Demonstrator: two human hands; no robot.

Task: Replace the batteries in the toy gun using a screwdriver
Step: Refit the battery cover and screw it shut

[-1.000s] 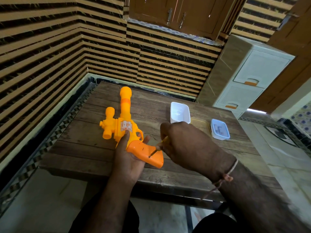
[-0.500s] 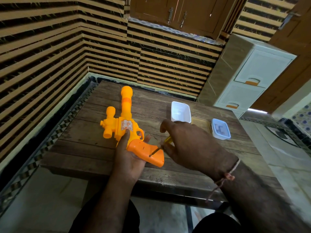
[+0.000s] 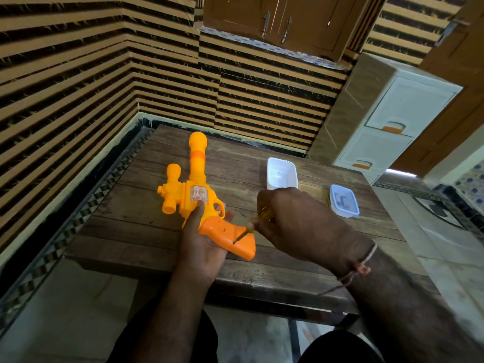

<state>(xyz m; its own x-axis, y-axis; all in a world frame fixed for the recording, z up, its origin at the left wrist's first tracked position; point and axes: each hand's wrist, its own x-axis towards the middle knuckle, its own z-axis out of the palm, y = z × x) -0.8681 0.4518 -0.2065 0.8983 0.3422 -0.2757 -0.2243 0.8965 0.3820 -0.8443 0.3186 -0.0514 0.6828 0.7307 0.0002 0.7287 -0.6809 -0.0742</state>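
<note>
An orange and yellow toy gun [image 3: 195, 189] lies on the wooden table [image 3: 136, 205], barrel pointing away from me. My left hand [image 3: 203, 242] cups its orange grip [image 3: 230, 237] from below, thumb on the body. My right hand [image 3: 296, 226] is closed around a small yellow-handled screwdriver [image 3: 248, 229]. The metal tip rests on a small hole in the side of the grip. Most of the handle is hidden inside my fist.
A white rectangular tray [image 3: 281, 172] stands behind my right hand. Next to it sit a yellowish container [image 3: 313, 189] and a blue-rimmed box [image 3: 343, 200] with small items. A white drawer cabinet [image 3: 387, 121] stands at the back right. Striped walls close the left and far sides.
The right hand has turned slightly on the screwdriver while the tip stays on the grip. The gun and the left hand have hardly moved.
</note>
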